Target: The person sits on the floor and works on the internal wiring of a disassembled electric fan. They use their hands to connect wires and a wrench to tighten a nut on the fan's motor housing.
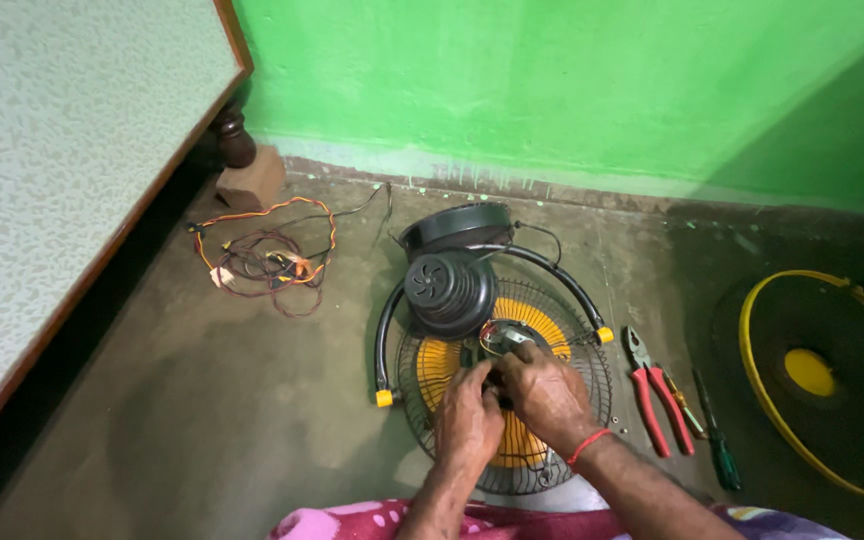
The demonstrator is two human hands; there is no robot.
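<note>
Two bare hands meet over the middle of a dismantled fan lying on a concrete floor [202, 400]. The left hand [467, 415] and the right hand [547, 392], a red thread [589, 445] at its wrist, press together on the exposed motor [505, 338] at the centre of the wire guard [572, 400]. Fingers of both hands curl tight around the motor's parts; what exactly each one pinches cannot be told. Orange blades [527, 440] show through the guard beneath the hands. At 12 o'clock from the hands, touching the motor, sits the black motor cover [449, 292], and beyond it the round black base [457, 228]. A curved black bracket [552, 270] with yellow end caps arches around the guard. At 3 o'clock, just beside the guard, lie red-handled pliers [657, 392] and a green screwdriver [717, 440]. Farther out at 3 o'clock rests a second guard with a yellow rim [752, 350]. At 10 o'clock, well apart, a tangle of orange and red wires [272, 255] lies near a bed leg [234, 135] propped on a brick [250, 182]. Green wall [552, 80] behind.
</note>
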